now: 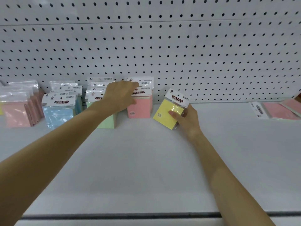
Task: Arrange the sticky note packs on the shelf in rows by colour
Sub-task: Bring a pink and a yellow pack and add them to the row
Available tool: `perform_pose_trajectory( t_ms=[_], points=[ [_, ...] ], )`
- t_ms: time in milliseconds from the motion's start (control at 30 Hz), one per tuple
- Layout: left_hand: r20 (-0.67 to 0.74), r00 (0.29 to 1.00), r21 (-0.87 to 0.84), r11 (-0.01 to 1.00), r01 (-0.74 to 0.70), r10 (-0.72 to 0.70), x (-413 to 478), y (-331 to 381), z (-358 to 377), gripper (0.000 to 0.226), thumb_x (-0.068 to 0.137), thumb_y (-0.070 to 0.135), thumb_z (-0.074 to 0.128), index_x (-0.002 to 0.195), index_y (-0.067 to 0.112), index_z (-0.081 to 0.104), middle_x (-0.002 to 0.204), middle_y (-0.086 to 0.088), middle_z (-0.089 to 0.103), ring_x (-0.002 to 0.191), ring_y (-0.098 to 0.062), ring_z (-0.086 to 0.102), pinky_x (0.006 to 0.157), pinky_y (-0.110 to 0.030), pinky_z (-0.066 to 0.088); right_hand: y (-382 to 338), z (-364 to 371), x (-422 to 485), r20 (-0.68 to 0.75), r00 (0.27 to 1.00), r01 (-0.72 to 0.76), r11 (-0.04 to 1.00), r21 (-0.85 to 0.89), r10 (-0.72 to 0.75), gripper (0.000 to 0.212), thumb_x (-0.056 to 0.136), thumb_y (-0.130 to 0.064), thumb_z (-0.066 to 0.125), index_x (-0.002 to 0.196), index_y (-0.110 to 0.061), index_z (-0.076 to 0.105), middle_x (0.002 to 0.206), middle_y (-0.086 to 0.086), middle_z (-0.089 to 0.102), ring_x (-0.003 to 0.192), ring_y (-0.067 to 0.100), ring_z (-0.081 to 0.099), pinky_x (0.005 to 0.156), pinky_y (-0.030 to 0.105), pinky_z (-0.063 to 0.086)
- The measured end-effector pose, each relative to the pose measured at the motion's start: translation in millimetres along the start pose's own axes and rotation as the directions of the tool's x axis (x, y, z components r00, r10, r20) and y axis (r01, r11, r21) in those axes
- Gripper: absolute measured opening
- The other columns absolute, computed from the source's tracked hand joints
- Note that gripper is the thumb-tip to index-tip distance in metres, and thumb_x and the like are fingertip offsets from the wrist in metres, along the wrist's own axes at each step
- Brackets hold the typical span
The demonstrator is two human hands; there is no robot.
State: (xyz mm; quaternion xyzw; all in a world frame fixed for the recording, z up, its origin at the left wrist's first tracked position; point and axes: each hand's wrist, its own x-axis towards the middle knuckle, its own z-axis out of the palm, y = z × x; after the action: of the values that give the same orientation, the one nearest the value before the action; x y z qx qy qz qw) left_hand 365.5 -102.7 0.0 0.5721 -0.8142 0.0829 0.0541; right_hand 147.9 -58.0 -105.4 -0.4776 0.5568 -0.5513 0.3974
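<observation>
A yellow sticky note pack (166, 114) stands tilted on the white shelf (146, 160); my right hand (187, 118) grips its right side, thumb across the front. My left hand (120, 95) reaches to the back and holds the top of a pink pack (139, 108) standing upright at the front of a short row. A green row (107, 121) stands partly hidden under my left wrist. To the left stand a blue row (58, 111) and a pale pink row (17, 110).
Two pink packs (280, 110) lie flat at the shelf's far right. The white pegboard (179, 46) rises behind the rows. The shelf's front edge (146, 216) runs along the bottom of the view.
</observation>
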Motion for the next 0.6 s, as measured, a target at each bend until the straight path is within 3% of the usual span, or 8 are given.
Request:
perform_pose_trajectory(
  t_ms=[100,267,433,600],
  points=[
    [-0.012,1.0,-0.012,1.0,0.002,-0.002,2.0,0.5,1.5,0.039,0.083,0.031,0.069,0.115,0.017,0.054,0.104,-0.007,0.064,0.096,-0.031,0.058,0.068,-0.031,0.034,-1.6,-1.3,0.0,0.002,1.0,-0.011,0.999,0.046,0.011,0.029,0.08,-0.007,0.071,0.101,-0.021,0.056,0.092,-0.008,0.065,0.084,0.014,0.063,0.074,0.029,0.053],
    [-0.025,1.0,-0.032,0.999,-0.003,0.002,6.5,2.6,6.3,0.035,0.083,0.031,0.069,0.109,0.014,0.054,0.103,-0.007,0.062,0.097,-0.032,0.058,0.068,-0.032,0.033,-0.3,-0.2,1.4,0.009,1.0,-0.013,1.0,0.012,0.013,0.031,0.079,-0.007,0.073,0.096,-0.028,0.057,0.094,-0.005,0.066,0.088,0.02,0.063,0.082,0.04,0.054],
    [-0.041,0.999,-0.039,0.999,-0.011,0.009,9.6,1.7,10.2,0.045,0.083,0.031,0.069,0.121,0.013,0.053,0.112,-0.008,0.058,0.107,-0.03,0.051,0.074,-0.035,0.036,0.1,-0.8,0.5,0.012,1.0,-0.024,1.0,0.004,0.024,0.032,0.079,-0.008,0.072,0.104,-0.021,0.057,0.098,0.0,0.067,0.092,0.025,0.064,0.082,0.042,0.054],
    [-0.211,0.976,0.012,0.998,-0.058,0.059,7.0,-3.3,21.9,0.055,0.074,0.025,0.078,0.12,0.007,0.055,0.109,-0.014,0.055,0.102,-0.032,0.047,0.084,-0.038,0.036,-3.8,0.3,-2.5,0.033,0.999,-0.001,1.0,-0.007,0.001,0.028,0.08,-0.005,0.071,0.101,-0.019,0.059,0.091,-0.003,0.067,0.082,0.018,0.064,0.072,0.033,0.053]
  ],
)
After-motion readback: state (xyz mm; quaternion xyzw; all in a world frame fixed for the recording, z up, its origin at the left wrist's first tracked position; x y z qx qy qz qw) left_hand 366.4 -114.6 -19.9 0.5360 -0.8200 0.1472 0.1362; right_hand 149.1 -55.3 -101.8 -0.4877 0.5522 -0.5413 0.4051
